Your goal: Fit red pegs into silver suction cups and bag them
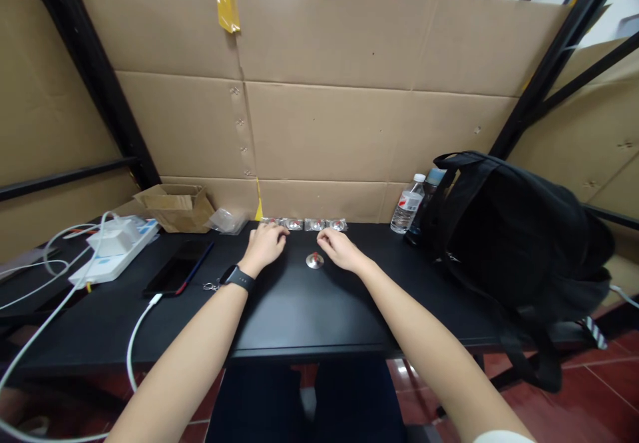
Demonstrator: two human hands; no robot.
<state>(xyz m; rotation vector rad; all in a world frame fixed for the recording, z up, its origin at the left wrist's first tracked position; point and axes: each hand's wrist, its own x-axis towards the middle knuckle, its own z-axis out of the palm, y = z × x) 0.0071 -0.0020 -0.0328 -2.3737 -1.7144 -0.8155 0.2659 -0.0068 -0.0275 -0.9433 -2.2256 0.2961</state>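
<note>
A small shiny metal disc with a red stem (pixel 314 261), shaped like a spinning top, is on the black table between my hands. My right hand (pixel 342 249) is just to its right and behind it, apart from it, fingers curled together with nothing visible in them. To the left, my left hand (pixel 266 245) rests low over the tabletop, its fingers loosely apart and holding nothing. Behind my hands, several clear-wrapped packets (pixel 315 225) with similar silver and red pieces lie in a row along the cardboard wall. The leftmost packet is partly hidden by my left hand.
A phone (pixel 178 268), a white power strip (pixel 117 250) with cables, an open cardboard box (pixel 177 209) and a crumpled plastic bag (pixel 227 221) are on the left. A keyring (pixel 211 287) lies by my left wrist. A water bottle (pixel 407 205) and black backpack (pixel 519 243) stand right.
</note>
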